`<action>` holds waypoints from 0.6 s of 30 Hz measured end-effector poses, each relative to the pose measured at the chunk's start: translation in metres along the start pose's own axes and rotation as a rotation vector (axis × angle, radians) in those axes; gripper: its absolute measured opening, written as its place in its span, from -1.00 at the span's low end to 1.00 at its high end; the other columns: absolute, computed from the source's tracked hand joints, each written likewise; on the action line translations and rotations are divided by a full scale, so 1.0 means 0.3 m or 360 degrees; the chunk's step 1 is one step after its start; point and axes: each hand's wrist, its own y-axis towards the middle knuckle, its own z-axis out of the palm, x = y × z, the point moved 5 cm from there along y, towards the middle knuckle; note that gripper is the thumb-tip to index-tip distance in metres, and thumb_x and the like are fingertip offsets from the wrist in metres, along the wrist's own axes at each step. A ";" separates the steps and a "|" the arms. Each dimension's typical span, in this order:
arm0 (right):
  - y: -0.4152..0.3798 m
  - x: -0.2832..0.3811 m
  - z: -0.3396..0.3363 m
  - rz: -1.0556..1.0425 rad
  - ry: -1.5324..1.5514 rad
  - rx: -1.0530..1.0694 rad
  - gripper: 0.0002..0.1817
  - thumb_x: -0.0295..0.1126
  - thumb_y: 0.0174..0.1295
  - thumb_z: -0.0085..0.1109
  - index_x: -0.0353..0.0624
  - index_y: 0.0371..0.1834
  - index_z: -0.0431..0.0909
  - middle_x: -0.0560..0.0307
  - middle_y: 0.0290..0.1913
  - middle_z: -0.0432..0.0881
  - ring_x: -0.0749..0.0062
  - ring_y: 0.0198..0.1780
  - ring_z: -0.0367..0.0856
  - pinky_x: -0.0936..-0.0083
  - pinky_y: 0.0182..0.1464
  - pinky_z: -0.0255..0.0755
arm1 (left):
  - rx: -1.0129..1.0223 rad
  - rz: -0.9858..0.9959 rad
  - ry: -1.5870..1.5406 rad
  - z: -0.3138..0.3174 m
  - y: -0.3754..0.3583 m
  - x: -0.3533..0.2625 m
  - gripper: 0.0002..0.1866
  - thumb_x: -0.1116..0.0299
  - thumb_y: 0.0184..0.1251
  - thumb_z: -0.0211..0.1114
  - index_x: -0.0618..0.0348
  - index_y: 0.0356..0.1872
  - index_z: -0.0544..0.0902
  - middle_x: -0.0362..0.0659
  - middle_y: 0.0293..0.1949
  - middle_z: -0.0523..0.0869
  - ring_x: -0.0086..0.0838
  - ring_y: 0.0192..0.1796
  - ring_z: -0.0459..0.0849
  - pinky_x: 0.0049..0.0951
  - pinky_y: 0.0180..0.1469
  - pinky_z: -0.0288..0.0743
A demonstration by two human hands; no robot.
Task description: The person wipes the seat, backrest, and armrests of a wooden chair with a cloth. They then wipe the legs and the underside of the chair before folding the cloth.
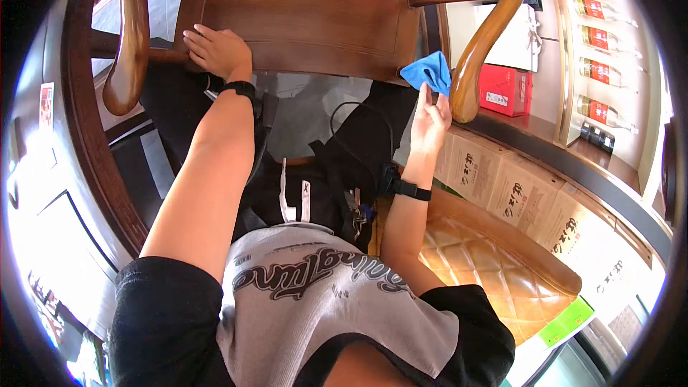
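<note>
Left armrest [132,36]: glossy curved wood.
Left hand [218,51]: flat at the front edge of the smooth wooden seat [315,14], fingers slightly spread.
Grey floor [301,104]: open beneath that edge.
Blue cloth [428,72]: soft, creased, just beside the curved right armrest [494,25].
Right hand [430,123]: index extended to the cloth, others curled; pinching, I can't tell.

Head-worn view, facing forward and down

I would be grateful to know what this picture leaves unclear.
Head view:
Palm of the left hand: hidden by its back.
Area behind the right hand and blue cloth: hidden by both.
Far part of the wooden chair: cut off by the top edge.
Wording on the bottle labels: too small.
</note>
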 end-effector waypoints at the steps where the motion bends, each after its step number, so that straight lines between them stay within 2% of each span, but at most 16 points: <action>1: 0.004 0.002 0.015 -0.0043 -0.0068 -0.0015 -0.39 -0.78 0.09 0.08 -0.43 0.31 0.33 -0.07 0.29 0.45 0.21 0.33 0.45 0.31 0.42 0.34 | -0.0004 -0.0002 0.0004 -0.001 0.001 -0.001 -0.43 0.24 0.37 0.12 0.31 0.34 0.36 0.19 0.44 0.27 -0.05 0.49 0.21 -0.04 0.44 0.14; 2: 0.019 -0.008 0.022 -0.0115 -0.0143 -0.0007 -0.40 -0.73 0.17 0.23 -0.39 0.33 0.32 -0.02 0.25 0.50 0.32 0.24 0.53 0.44 0.33 0.41 | -0.0005 -0.0004 0.0008 -0.005 -0.001 -0.003 -0.44 0.24 0.37 0.12 0.31 0.34 0.36 0.19 0.44 0.26 -0.05 0.50 0.20 -0.05 0.44 0.13; 6: 0.064 -0.045 0.049 -0.0330 -0.0615 -0.0297 -0.38 -0.60 0.18 0.35 -0.32 0.33 0.35 0.04 0.13 0.59 0.39 0.08 0.62 0.47 0.19 0.47 | 0.0023 -0.0010 0.0026 -0.011 0.000 -0.005 -0.44 0.25 0.37 0.13 0.31 0.33 0.36 0.19 0.45 0.24 -0.07 0.50 0.19 -0.06 0.45 0.12; 9: 0.119 -0.062 0.060 -0.0567 -0.0923 -0.0384 -0.41 -0.56 0.18 0.38 -0.28 0.30 0.38 0.06 0.16 0.58 0.39 0.07 0.62 0.47 0.11 0.51 | 0.0028 -0.0029 0.0002 -0.014 0.004 -0.005 -0.44 0.26 0.36 0.14 0.31 0.34 0.36 0.18 0.44 0.26 -0.07 0.50 0.20 -0.06 0.44 0.13; 10: 0.133 -0.057 0.063 -0.0754 -0.0914 -0.0454 -0.53 -0.48 0.18 0.40 -0.30 0.15 0.49 0.03 0.08 0.64 0.36 0.00 0.66 0.44 0.05 0.53 | 0.0046 -0.0029 -0.0011 -0.012 0.005 -0.005 -0.44 0.25 0.39 0.10 0.30 0.36 0.34 0.18 0.45 0.25 -0.07 0.50 0.19 -0.06 0.45 0.11; 13: 0.135 -0.012 0.070 -0.0817 -0.1715 -0.0722 -0.63 -0.41 0.16 0.44 -0.35 -0.03 0.58 -0.02 -0.08 0.70 0.33 -0.09 0.69 0.36 0.03 0.55 | 0.0068 -0.0030 -0.0027 -0.001 0.003 0.000 -0.43 0.24 0.44 0.02 0.29 0.40 0.29 0.17 0.46 0.23 -0.05 0.51 0.17 -0.05 0.46 0.08; 14: 0.141 -0.017 0.066 -0.0846 -0.1635 -0.0730 -0.72 -0.48 0.14 0.41 -0.37 -0.14 0.57 0.03 -0.16 0.68 0.32 -0.14 0.66 0.28 -0.01 0.53 | 0.0058 -0.0026 -0.0026 0.000 0.002 -0.001 -0.43 0.24 0.44 0.03 0.29 0.40 0.29 0.18 0.46 0.23 -0.04 0.51 0.17 -0.04 0.46 0.09; 18: 0.175 -0.066 0.022 -0.0907 -0.1229 -0.0731 -0.78 -0.53 0.15 0.35 -0.36 -0.18 0.54 0.03 -0.17 0.68 0.33 -0.19 0.64 0.33 -0.03 0.53 | 0.0048 -0.0007 -0.0014 0.002 -0.001 0.002 -0.42 0.23 0.43 0.03 0.30 0.40 0.29 0.19 0.45 0.23 -0.03 0.50 0.18 -0.02 0.45 0.11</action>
